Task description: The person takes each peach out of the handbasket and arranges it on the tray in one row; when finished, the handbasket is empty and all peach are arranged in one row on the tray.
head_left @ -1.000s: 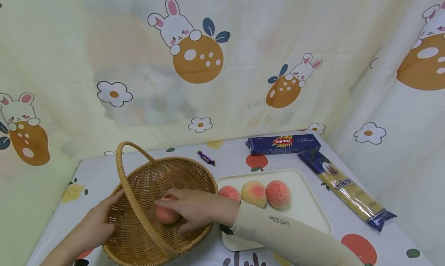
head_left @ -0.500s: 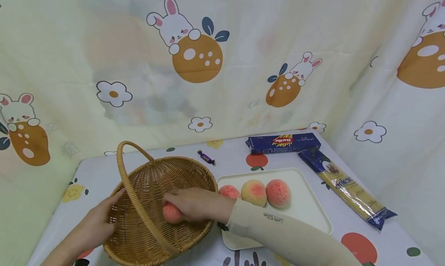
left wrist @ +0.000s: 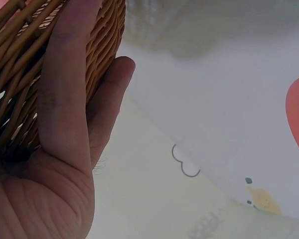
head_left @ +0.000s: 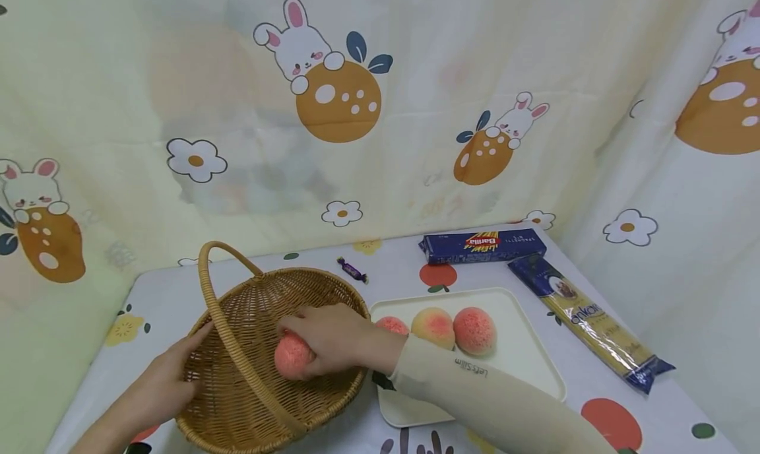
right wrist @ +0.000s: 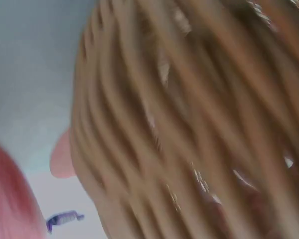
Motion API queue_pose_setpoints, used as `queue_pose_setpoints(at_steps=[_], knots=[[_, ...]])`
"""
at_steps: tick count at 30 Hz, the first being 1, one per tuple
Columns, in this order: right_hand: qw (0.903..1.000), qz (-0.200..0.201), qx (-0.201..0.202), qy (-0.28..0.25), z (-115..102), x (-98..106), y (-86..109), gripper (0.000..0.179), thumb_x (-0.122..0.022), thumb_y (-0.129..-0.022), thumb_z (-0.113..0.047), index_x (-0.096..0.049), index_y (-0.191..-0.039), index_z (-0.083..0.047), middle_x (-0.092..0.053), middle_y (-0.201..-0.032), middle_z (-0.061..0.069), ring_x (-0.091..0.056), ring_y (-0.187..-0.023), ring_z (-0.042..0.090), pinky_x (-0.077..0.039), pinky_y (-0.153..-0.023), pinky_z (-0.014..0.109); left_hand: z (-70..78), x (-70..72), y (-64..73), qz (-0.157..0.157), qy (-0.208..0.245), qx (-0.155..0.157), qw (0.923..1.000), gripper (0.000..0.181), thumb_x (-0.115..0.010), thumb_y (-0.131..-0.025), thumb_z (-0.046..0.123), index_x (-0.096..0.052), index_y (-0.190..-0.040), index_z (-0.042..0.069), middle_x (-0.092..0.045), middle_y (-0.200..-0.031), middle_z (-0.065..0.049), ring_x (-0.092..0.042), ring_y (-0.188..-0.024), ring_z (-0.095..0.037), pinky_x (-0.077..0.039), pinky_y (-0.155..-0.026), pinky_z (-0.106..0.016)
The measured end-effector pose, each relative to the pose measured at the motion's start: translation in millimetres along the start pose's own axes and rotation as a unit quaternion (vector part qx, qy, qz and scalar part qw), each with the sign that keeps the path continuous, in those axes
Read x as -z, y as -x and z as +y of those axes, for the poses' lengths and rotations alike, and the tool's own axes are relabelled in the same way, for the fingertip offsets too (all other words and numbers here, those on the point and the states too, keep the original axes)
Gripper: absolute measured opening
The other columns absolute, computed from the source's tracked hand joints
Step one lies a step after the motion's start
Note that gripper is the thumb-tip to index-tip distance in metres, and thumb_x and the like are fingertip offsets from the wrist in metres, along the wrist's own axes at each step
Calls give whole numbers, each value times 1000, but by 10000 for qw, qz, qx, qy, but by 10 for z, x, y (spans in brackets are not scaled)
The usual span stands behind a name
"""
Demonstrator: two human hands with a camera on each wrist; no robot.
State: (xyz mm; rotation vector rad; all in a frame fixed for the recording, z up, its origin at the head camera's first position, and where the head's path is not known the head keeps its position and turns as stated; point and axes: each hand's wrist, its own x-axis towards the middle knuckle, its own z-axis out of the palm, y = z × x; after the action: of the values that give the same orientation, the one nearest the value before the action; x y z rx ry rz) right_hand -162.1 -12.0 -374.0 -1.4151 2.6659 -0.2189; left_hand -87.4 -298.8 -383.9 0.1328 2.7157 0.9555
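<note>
A brown wicker basket (head_left: 249,414) with an arched handle stands on the table at the left. My left hand (head_left: 159,383) grips its left rim; in the left wrist view one finger of the left hand (left wrist: 67,104) lies on the inner side of the weave and another outside. Inside the basket, my right hand (head_left: 332,338) holds a pink speckled peach (head_left: 293,356), fingers curled over its top and right side. Part of this peach is hidden by the hand. In the right wrist view the basket's weave (right wrist: 159,119) fills most of the picture, and the hand's grasp is hidden.
A white tray (head_left: 537,368) right of the basket bears three peaches, including a yellow-pink peach (head_left: 434,326). Behind lie a purple-wrapped candy (head_left: 353,270) and a blue spaghetti box (head_left: 483,246). A pasta bag (head_left: 588,322) lies at the right. A patterned curtain (head_left: 404,163) hangs behind.
My right hand has gone from reaching over the peach with its thumb apart to gripping it. The peach has shifted slightly right and up in the head view. My left hand stays put.
</note>
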Motion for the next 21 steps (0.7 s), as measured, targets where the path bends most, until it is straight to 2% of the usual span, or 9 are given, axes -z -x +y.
queue_pose_setpoints(at_steps=[3, 5, 7, 9, 11, 12, 17, 21], knots=[[9980, 540, 107, -322, 60, 152, 81, 64, -81, -73, -54, -59, -128, -30, -59, -117, -10, -59, -98, 4, -52, -78, 28, -12, 9, -6, -20, -30, 4, 10000, 92, -62, -78, -12, -18, -159, -6, -24, -154, -41, -28, -137, -60, -40, -98, -70], [9905, 851, 90, -1074, 139, 246, 169, 63, -84, -69, -47, -60, -125, -30, -58, -116, -13, -58, -99, 3, -51, -79, 27, -22, 13, -15, -23, -34, 10, 10000, 93, -62, -77, -12, -18, -158, -6, -24, -153, -41, -28, -137, -60, -40, -98, -70], [9721, 1127, 75, -2055, 245, 325, 279, 62, -86, -68, -38, -61, -123, -30, -57, -116, -14, -57, -100, 4, -52, -81, 27, -29, 16, -21, -21, -62, 7, 10000, 93, -63, -76, -11, -19, -158, -6, -26, -153, -41, -29, -136, -60, -40, -98, -70], [9444, 1346, 117, -2998, 378, 381, 406, 61, -87, -70, -30, -60, -124, -28, -58, -118, -13, -58, -105, 7, -54, -85, 30, -31, 23, -25, -34, -71, 25, 10000, 94, -63, -76, -11, -19, -158, -6, -26, -153, -41, -30, -136, -60, -40, -98, -70], [9199, 1513, 83, -3618, 505, 426, 546, 61, -87, -71, -23, -60, -126, -27, -59, -121, -12, -57, -111, 10, -53, -91, 34, -34, 30, -26, -30, -96, 38, 9999, 94, -62, -75, -11, -19, -158, -6, -26, -153, -41, -31, -136, -59, -41, -98, -69], [9099, 1571, 40, -3839, 567, 447, 620, 62, -87, -72, -21, -60, -127, -27, -59, -123, -11, -57, -113, 12, -53, -92, 37, -35, 33, -26, -26, -117, 28, 9999, 93, -62, -75, -11, -19, -158, -7, -27, -152, -41, -31, -136, -60, -41, -97, -69], [8753, 1823, -276, -4471, 857, 502, 1013, 64, -86, -75, -13, -59, -133, -19, -59, -131, -2, -58, -120, 22, -52, -97, 43, -36, 38, -23, -12, -198, 5, 9998, 93, -62, -75, -10, -20, -158, -7, -29, -150, -42, -34, -134, -59, -46, -94, -64], [8541, 2069, -407, -4754, 1100, 494, 1339, 62, -82, -80, -7, -57, -136, -8, -61, -130, 8, -61, -118, 28, -54, -95, 41, -17, 34, -38, -46, -170, 12, 9998, 93, -62, -76, -11, -19, -158, -6, -27, -151, -42, -32, -135, -60, -46, -95, -65]])
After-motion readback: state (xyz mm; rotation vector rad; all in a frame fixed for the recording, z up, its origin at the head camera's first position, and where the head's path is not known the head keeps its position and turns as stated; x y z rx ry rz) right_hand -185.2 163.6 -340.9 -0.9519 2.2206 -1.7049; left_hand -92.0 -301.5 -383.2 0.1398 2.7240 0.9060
